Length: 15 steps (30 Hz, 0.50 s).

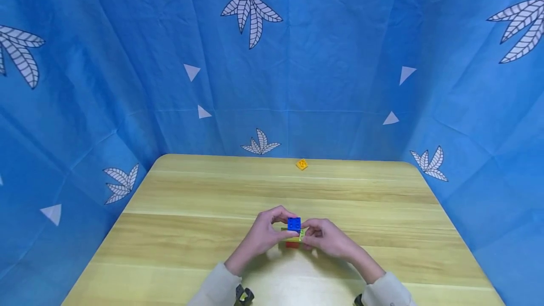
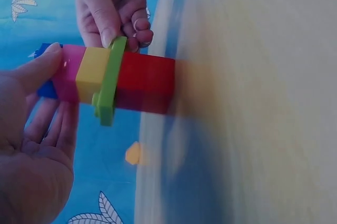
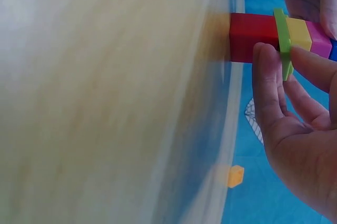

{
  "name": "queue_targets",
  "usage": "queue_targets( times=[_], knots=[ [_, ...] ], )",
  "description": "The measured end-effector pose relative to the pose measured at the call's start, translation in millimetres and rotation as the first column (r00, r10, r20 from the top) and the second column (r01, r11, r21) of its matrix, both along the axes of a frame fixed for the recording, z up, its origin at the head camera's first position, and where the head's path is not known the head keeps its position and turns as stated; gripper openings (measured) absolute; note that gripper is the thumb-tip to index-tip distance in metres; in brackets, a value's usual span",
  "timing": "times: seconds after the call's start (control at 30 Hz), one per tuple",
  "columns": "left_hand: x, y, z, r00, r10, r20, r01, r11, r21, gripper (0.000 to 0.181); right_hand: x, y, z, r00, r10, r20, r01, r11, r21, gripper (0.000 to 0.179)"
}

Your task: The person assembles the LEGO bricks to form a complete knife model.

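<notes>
A tower of toy building bricks stands on the wooden table between both hands. At its base is a red brick (image 2: pixel 147 82). Above that come a wider green plate (image 2: pixel 109 84), a yellow brick (image 2: pixel 93 69), a pink brick (image 2: pixel 68 71) and a blue brick (image 1: pixel 294 224) on top. My left hand (image 1: pixel 265 233) pinches the blue brick from the left, thumb on its near side and fingers behind. From the right, my right hand (image 1: pixel 329 237) grips the end of the green plate with thumb and fingers, one fingertip beside the red brick.
An orange-yellow toy brick piece (image 1: pixel 302 164) lies by the table's far edge. Blue patterned cloth (image 1: pixel 289 70) hangs behind the wooden table (image 1: pixel 191 230) and along both sides. Dark wrist devices (image 1: pixel 244 295) show near the sleeves.
</notes>
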<state>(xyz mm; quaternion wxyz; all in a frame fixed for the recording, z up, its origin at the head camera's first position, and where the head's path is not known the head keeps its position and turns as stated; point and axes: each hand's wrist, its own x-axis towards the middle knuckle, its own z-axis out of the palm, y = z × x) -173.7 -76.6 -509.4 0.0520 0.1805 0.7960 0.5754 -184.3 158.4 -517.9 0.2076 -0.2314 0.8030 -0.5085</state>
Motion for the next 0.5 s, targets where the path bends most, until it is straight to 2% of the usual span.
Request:
queue_targets(
  times=[0.5],
  knots=[
    [-0.3, 0.3, -7.1, 1.000, -0.004, -0.007, 0.004, 1.000, 0.020, 0.030, 3.7, -1.1, 1.8, 1.000, 0.001, 0.020, -0.001, 0.999, -0.039, 0.032]
  ],
)
